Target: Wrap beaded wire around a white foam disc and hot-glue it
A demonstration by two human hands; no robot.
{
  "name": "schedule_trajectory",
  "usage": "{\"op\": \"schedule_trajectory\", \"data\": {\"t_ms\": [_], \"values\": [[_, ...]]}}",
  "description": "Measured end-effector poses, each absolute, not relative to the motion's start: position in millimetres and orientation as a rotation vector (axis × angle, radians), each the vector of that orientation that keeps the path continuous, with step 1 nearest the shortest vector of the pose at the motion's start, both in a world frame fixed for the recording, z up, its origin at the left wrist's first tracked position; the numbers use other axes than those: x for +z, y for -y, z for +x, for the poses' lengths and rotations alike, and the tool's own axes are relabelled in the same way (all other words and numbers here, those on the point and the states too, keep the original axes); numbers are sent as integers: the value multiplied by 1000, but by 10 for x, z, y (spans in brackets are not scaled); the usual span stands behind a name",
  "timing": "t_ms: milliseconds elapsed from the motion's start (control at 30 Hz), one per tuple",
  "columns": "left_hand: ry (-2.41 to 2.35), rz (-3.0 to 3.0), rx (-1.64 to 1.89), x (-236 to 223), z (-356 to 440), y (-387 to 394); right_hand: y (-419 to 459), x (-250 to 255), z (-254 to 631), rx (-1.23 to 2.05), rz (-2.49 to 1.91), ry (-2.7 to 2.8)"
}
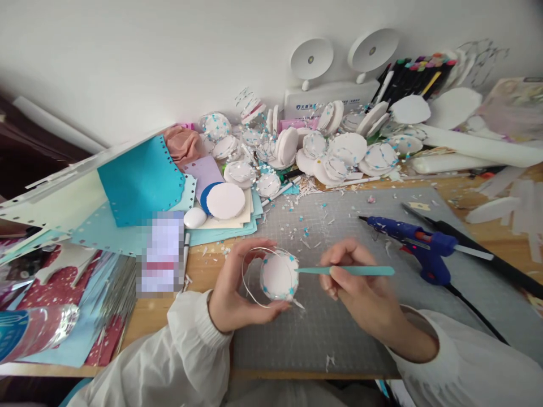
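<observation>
My left hand (237, 288) is closed around a small white foam disc (279, 277) dotted with blue beads along its rim, with a thin silver wire loop (250, 265) curling off it. My right hand (356, 288) pinches a slim teal tool (352, 271) whose tip touches the disc's right edge. Both hands hover over a grey cutting mat (339, 328) at the desk's front.
A blue glue gun (418, 243) lies on the mat to the right, cable trailing. A heap of finished white discs (331, 150) sits at the back. Teal and pastel paper sheets (139, 186) pile up left, a plastic bottle (34, 330) lower left, markers (416, 70) behind.
</observation>
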State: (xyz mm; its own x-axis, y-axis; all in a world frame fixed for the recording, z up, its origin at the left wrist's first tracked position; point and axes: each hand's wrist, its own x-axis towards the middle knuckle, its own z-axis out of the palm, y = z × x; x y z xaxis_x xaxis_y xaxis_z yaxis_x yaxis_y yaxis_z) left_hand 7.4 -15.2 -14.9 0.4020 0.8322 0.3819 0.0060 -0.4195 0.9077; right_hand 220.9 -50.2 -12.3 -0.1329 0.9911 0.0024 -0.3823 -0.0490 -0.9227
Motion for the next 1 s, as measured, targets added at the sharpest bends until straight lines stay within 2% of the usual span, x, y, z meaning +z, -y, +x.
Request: {"op": "schedule_trajectory", "data": {"t_ms": [233, 567, 767, 1000], "values": [[-794, 1870, 1269, -156, 83, 149, 587, -77, 2257, 1164, -891, 1319], [-938, 2087, 1198, -128, 39, 152, 595, 6, 2211, 1082, -809, 1514], [-931, 2077, 1184, -122, 39, 135, 610, -42, 2224, 1151, -889, 1414], [-852, 1910, 1157, -133, 42, 122, 527, -80, 2183, 1479, -865, 1076]]}}
